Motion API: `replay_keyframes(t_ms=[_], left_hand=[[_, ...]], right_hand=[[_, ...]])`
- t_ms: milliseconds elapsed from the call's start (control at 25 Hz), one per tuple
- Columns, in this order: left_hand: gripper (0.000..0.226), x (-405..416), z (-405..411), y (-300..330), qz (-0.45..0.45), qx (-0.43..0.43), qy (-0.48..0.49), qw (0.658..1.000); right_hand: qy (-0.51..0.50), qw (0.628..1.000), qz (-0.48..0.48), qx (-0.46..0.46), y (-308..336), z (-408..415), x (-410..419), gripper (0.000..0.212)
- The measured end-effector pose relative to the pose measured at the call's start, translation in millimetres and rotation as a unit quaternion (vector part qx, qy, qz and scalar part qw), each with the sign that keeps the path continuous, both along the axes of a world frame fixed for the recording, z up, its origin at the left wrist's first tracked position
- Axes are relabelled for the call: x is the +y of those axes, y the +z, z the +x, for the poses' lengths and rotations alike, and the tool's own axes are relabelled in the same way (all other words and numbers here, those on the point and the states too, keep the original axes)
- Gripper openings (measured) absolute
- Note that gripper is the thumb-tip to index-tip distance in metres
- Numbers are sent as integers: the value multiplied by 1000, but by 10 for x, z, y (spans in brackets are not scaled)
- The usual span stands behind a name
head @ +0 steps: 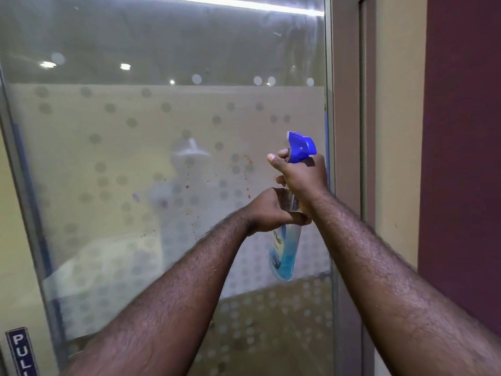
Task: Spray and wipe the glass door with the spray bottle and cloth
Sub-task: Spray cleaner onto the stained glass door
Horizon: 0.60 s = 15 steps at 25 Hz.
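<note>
The glass door (pixel 151 147) fills the view, with a frosted dotted band across its middle and small orange-brown specks around the centre. A clear spray bottle (pixel 286 251) with blue liquid and a blue trigger head hangs upright in front of the door's right side. My right hand (pixel 303 175) grips its neck just under the trigger head, nozzle facing the glass. My left hand (pixel 267 213) wraps around the bottle's upper body just below the right hand. No cloth is in view.
A metal door frame (pixel 332 131) runs down the right edge of the glass, with a beige wall strip (pixel 395 158) and a dark maroon wall (pixel 461 158) beyond. A blue "PULL" sign (pixel 21 351) sits at the lower left.
</note>
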State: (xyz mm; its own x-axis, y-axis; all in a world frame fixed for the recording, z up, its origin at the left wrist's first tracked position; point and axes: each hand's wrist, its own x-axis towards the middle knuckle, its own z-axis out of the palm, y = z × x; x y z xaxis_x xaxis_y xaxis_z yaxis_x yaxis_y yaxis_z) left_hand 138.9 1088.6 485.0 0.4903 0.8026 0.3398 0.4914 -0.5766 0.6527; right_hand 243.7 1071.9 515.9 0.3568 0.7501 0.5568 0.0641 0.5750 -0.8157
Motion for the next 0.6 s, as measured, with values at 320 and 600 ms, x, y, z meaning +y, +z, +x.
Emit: replay_keyframes(t_ms=[320,600], left_hand=[[38,160,384,-414,-43,-8,-30,999],[51,213,240,-1045,-110,-40,-10,993]], right_hand=[[-9,999,-48,5,-392,364,100,52],[41,997,-62,-22,-926,239,200,41]])
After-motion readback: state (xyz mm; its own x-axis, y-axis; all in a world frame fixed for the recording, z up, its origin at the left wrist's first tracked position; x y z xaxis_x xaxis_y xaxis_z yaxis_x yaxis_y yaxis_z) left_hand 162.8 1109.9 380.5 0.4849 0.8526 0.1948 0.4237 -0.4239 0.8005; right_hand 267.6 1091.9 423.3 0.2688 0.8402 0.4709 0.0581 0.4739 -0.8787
